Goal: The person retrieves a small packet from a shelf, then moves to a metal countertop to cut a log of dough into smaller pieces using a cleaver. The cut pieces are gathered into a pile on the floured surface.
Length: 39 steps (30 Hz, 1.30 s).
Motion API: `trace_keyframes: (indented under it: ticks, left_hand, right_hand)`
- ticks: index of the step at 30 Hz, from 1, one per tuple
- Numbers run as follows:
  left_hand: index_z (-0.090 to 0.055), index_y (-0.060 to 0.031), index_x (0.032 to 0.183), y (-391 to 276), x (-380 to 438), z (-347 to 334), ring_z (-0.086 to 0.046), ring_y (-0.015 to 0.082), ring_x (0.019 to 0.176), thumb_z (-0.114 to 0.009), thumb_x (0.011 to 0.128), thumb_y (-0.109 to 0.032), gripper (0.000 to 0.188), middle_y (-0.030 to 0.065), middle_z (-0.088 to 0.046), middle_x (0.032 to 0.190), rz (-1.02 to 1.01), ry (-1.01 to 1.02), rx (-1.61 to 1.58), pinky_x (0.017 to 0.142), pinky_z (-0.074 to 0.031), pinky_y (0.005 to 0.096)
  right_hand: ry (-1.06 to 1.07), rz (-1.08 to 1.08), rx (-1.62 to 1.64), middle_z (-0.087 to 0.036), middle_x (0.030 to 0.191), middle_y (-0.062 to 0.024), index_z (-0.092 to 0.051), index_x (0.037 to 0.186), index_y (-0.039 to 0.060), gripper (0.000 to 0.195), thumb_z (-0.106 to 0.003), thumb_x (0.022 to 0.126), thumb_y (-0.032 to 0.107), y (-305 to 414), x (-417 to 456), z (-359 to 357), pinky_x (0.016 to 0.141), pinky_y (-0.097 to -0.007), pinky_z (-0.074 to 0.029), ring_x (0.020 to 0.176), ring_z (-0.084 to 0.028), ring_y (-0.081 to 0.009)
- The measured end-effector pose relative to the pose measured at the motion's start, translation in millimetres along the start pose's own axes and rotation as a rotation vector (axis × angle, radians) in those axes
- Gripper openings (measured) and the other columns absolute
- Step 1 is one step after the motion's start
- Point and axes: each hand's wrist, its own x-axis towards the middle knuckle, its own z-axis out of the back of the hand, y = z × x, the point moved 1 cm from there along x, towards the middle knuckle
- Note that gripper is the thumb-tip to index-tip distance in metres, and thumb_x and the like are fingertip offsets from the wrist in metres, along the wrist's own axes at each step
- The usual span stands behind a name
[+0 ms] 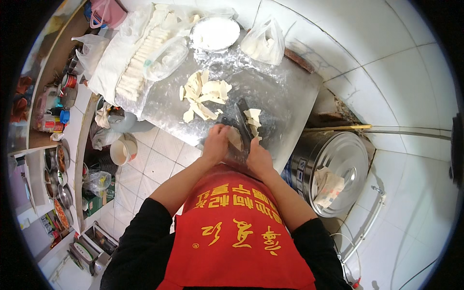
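Observation:
On the metal worktop point(286, 90), close to its near edge, my right hand point(259, 158) is closed around the handle end of a dark-bladed knife point(242, 115). My left hand point(216, 142) lies left of the blade, its fingers against a flat piece of dough point(235, 139). Narrow cut dough pieces point(253, 117) rest just right of the blade. Farther back and to the left is a loose pile of irregular pale dough pieces point(203, 88). Whether my left fingers grip the flat piece or only press on it is hard to tell.
Behind the pile stand a bowl of white flour point(215, 33) and a knotted plastic bag point(264, 43). Rows of pale dough strips point(142, 59) lie under cloth at the back left. A large lidded steel drum point(340, 159) stands right of the worktop, a white bucket point(123, 151) on the floor left.

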Motion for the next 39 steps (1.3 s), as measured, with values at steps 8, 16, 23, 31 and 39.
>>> trace_keyframes:
  ticks: [8, 16, 23, 31, 39]
  left_hand:
    - [-0.059, -0.0043, 0.107, -12.4, 14.3, 5.2, -0.049, 0.0329, 0.107, -0.059, 0.079, -0.005, 0.028, 0.0122, -0.054, 0.113, -0.322, 0.066, 0.022, 0.089, -0.045, 0.0382]
    - [-0.06, -0.0051, 0.105, -5.2, 26.9, -6.0, -0.049, 0.0329, 0.105, -0.061, 0.078, -0.011, 0.028, 0.0112, -0.055, 0.111, -0.396, 0.131, 0.138, 0.092, -0.043, 0.0403]
    - [-0.061, -0.0083, 0.11, -14.7, 18.3, -1.9, -0.051, 0.031, 0.101, -0.055, 0.078, -0.011, 0.033, 0.01, -0.055, 0.118, -0.284, 0.23, 0.202, 0.085, -0.047, 0.0369]
    - [-0.06, -0.0087, 0.112, -4.0, 24.0, -15.2, -0.05, 0.0339, 0.101, -0.054, 0.078, -0.009, 0.035, 0.0115, -0.052, 0.119, -0.316, 0.221, 0.117, 0.085, -0.047, 0.0396]
    - [-0.06, -0.0062, 0.109, -22.9, 37.4, 5.5, -0.049, 0.0354, 0.099, -0.055, 0.078, -0.011, 0.031, 0.013, -0.052, 0.112, -0.346, 0.316, 0.058, 0.085, -0.045, 0.0402]
  right_hand:
    - [0.058, -0.054, 0.004, -0.063, 0.087, -0.0267, -0.038, 0.117, -0.0031, 0.043, -0.053, 0.079, 0.007, -6.7, 3.3, -1.9, 0.069, -0.0512, -0.051, 0.078, -0.063, -0.0436]
    - [0.091, -0.05, -0.021, -0.063, 0.088, -0.0237, -0.041, 0.103, 0.0013, 0.026, -0.051, 0.08, 0.008, -1.5, -14.0, 21.5, 0.067, -0.0515, -0.05, 0.075, -0.063, -0.0437]
    - [0.154, -0.025, -0.096, -0.064, 0.084, -0.0227, -0.042, 0.097, 0.0028, 0.014, -0.046, 0.085, 0.008, 13.2, -32.6, 39.4, 0.063, -0.0496, -0.052, 0.072, -0.065, -0.0418]
    - [0.274, -0.083, -0.083, -0.066, 0.078, -0.0237, -0.043, 0.098, 0.0018, 0.012, -0.044, 0.087, 0.007, 26.1, -10.5, 56.6, 0.063, -0.0486, -0.053, 0.074, -0.066, -0.0407]
    - [0.268, -0.024, -0.101, -0.064, 0.077, -0.0267, -0.035, 0.126, -0.0096, 0.054, -0.053, 0.078, 0.008, 2.3, 16.4, 23.6, 0.067, -0.05, -0.052, 0.075, -0.066, -0.042]
